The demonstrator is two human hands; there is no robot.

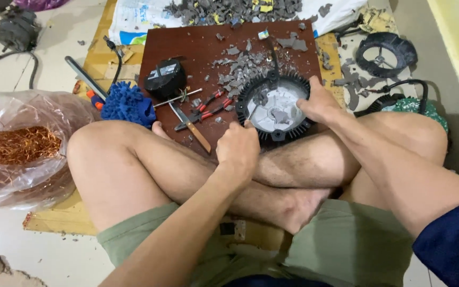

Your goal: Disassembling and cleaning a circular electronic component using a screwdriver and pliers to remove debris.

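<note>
A round black plastic housing with a grey disc centre (275,109) lies on a dark red board (197,48) in front of my crossed legs. My right hand (320,101) grips its right rim. My left hand (238,146) is a closed fist at the housing's near left edge; what it holds is hidden. Grey broken fragments (240,66) lie scattered on the board above the housing.
A black motor part (166,78), red-handled pliers (211,106), a wooden-handled knife (192,127) and a blue fluffy mitt (127,103) lie left. A clear bag of copper wire (17,144) sits far left. Another black round housing (386,53) rests at the right.
</note>
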